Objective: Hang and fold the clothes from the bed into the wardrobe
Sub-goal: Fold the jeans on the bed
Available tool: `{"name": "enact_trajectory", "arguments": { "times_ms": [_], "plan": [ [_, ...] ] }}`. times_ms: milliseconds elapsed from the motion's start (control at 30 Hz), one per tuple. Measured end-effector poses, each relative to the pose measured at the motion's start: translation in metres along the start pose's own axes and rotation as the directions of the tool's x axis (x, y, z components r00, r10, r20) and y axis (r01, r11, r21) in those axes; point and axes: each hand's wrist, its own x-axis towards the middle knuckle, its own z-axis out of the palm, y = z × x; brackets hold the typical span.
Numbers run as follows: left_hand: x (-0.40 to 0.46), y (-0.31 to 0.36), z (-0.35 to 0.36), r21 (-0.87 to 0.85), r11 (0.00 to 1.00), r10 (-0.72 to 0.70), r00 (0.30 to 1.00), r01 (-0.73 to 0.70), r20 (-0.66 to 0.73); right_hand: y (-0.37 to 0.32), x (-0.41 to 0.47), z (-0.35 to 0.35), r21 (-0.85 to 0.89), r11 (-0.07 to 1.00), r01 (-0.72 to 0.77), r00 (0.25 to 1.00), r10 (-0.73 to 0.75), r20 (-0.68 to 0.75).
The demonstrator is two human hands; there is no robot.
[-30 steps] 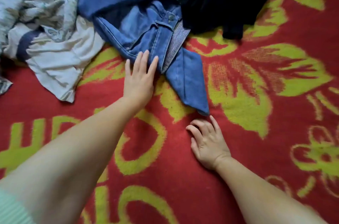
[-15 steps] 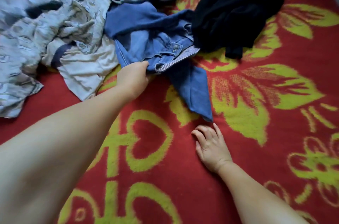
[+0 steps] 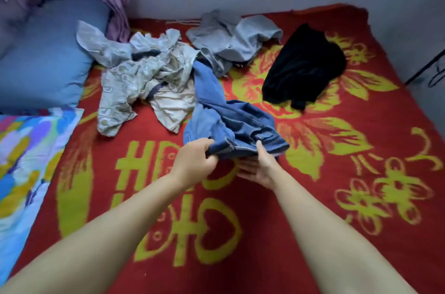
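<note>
Left hand (image 3: pixel 192 163), right hand (image 3: pixel 261 168) grip one jeans (image 3: pixel 240 120); one black garment (image 3: pixel 305 64), one grey garment (image 3: pixel 231 36)

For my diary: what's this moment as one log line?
left grip: holds jeans | right grip: pinches jeans | black garment: lying on blanket

Bare red blanket (image 3: pixel 361 233) lay open along the near edge and down the right side, with room to reach through. Farther in it was crowded: jeans (image 3: pixel 231 125) mid-bed, a pale printed garment (image 3: pixel 144 77) touching them on the left, a grey garment (image 3: pixel 231 36) behind, a black garment (image 3: pixel 303 67) to the right. A blue pillow (image 3: pixel 45 57) and multicoloured quilt (image 3: pixel 26 154) closed the left edge.
</note>
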Motion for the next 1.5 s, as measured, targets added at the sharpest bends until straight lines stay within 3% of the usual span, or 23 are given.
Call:
{"name": "enact_trajectory", "arguments": {
  "times_ms": [133,267,367,433,567,667,833,967,1067,1167,1233,1300,1367,1433,1500],
  "plan": [
    [-0.048,0.038,-0.047,-0.145,0.983,0.118,0.991,-0.109,0.056,-0.01,-0.046,0.026,0.27,0.96,-0.068,0.997,0.075,-0.014],
    [-0.091,0.074,-0.082,-0.209,0.953,0.243,0.965,-0.219,0.097,-0.032,-0.096,0.037,0.103,0.99,-0.098,0.992,0.105,-0.063],
    [-0.104,0.1,-0.098,-0.2,0.934,0.327,0.934,-0.297,0.141,-0.06,-0.126,0.04,-0.09,0.995,-0.049,0.985,0.033,-0.171],
    [-0.1,0.109,-0.116,-0.265,0.937,0.27,0.953,-0.227,0.137,-0.082,-0.145,0.044,-0.155,0.987,0.033,0.975,-0.065,-0.212],
    [-0.086,0.092,-0.167,-0.387,0.922,0.084,0.96,0.027,0.268,-0.126,-0.197,0.061,-0.213,0.949,0.233,0.95,-0.269,-0.159],
    [-0.082,0.08,-0.203,-0.591,0.793,0.0,0.971,0.147,0.241,-0.15,-0.235,0.082,-0.352,0.873,0.336,0.895,-0.413,-0.169],
    [-0.066,0.104,-0.25,-0.726,0.669,0.046,0.966,0.159,0.254,-0.192,-0.283,0.124,-0.566,0.694,0.446,0.767,-0.622,-0.158],
    [-0.068,0.101,-0.293,-0.849,0.526,-0.095,0.995,0.053,0.004,-0.213,-0.297,0.188,-0.661,0.546,0.514,0.713,-0.701,-0.025],
    [-0.08,0.082,-0.341,-0.875,0.472,-0.334,0.898,-0.104,-0.287,-0.211,-0.307,0.269,-0.712,0.411,0.57,0.695,-0.702,0.152],
    [-0.103,0.068,-0.405,-0.825,0.488,-0.476,0.705,-0.286,-0.526,-0.198,-0.333,0.361,-0.637,0.319,0.702,0.636,-0.682,0.36],
    [-0.13,0.067,-0.455,-0.736,0.551,-0.522,0.526,-0.394,-0.672,-0.187,-0.363,0.419,-0.477,0.362,0.801,0.587,-0.633,0.504],
    [-0.15,0.083,-0.492,-0.622,0.634,-0.476,0.402,-0.459,-0.782,-0.185,-0.396,0.452,-0.266,0.451,0.852,0.514,-0.623,0.59],
    [-0.169,0.111,-0.518,-0.482,0.7,-0.359,0.324,-0.527,-0.875,-0.187,-0.429,0.471,-0.034,0.553,0.833,0.44,-0.624,0.646],
    [-0.18,0.148,-0.528,-0.357,0.734,-0.219,0.297,-0.578,-0.929,-0.197,-0.456,0.472,0.158,0.619,0.769,0.369,-0.633,0.681],
    [-0.181,0.179,-0.522,-0.274,0.769,-0.092,0.325,-0.577,-0.941,-0.208,-0.469,0.456,0.259,0.636,0.727,0.312,-0.642,0.7]
  ]
}}
